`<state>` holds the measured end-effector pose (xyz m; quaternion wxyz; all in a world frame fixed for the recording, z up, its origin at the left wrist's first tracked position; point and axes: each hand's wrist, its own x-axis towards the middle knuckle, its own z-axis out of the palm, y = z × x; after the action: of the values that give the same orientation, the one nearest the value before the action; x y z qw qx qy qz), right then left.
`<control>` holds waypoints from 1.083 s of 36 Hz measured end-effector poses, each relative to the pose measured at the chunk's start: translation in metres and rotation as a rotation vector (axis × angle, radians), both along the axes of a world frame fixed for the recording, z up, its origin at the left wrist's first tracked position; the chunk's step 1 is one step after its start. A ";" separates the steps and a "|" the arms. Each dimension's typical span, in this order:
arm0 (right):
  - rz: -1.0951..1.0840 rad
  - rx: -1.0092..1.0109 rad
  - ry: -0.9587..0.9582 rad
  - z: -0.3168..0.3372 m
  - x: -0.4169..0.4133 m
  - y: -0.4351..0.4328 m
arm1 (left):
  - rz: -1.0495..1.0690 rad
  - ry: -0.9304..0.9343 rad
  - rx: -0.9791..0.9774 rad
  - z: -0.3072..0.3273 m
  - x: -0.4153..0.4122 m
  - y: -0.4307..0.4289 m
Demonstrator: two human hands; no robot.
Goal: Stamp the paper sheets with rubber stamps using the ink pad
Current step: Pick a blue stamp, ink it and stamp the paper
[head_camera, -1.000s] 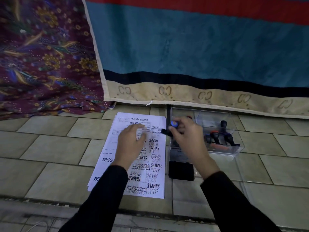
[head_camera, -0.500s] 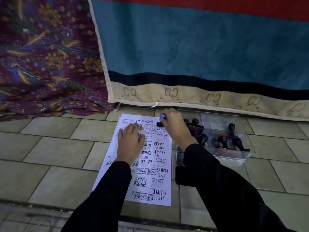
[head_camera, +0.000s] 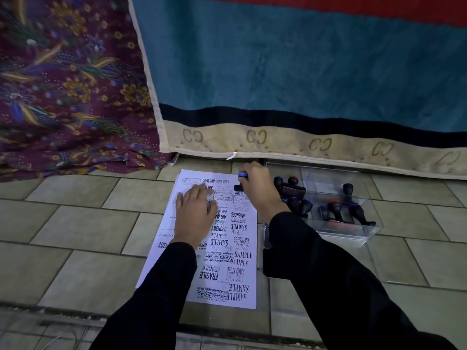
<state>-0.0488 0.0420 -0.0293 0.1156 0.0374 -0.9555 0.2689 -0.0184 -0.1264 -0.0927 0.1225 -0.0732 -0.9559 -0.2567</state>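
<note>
A white paper sheet (head_camera: 240, 233) covered in black stamp marks lies on the tiled floor. My left hand (head_camera: 195, 213) rests flat on its upper left part, fingers straight. My right hand (head_camera: 257, 190) grips a black rubber stamp with a blue knob (head_camera: 242, 179), its base down on the sheet's top right corner. The black ink pad (head_camera: 269, 266) lies right of the sheet, mostly hidden under my right sleeve.
A clear plastic box (head_camera: 353, 236) with several black-handled stamps (head_camera: 293, 195) stands to the right of the sheet. A teal, red and beige blanket (head_camera: 303, 72) and a purple floral cloth (head_camera: 63, 97) hang behind. A floor step edge runs along the bottom.
My right hand carried the blue-knobbed stamp from over the ink pad and box to the sheet's top right corner. The left hand stayed flat on the paper.
</note>
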 end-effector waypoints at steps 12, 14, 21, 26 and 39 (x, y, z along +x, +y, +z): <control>-0.028 0.027 0.001 -0.005 0.006 -0.004 | 0.009 0.012 -0.006 -0.002 -0.001 0.000; -0.010 0.012 0.009 -0.005 0.009 -0.003 | 0.010 0.017 -0.007 -0.002 -0.001 0.001; -0.037 -0.005 -0.013 0.003 0.005 -0.003 | -0.008 0.004 0.036 -0.001 -0.002 -0.001; -0.122 -0.289 0.101 0.012 0.008 0.013 | -0.019 -0.095 0.118 0.006 -0.008 -0.007; -0.312 -0.257 0.109 0.027 0.009 0.095 | -0.031 -0.007 0.092 0.005 0.010 -0.010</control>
<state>-0.0399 0.1367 -0.0021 0.2114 -0.1115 -0.8999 0.3648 -0.0080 -0.1360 -0.0877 0.1185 -0.0813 -0.9423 -0.3023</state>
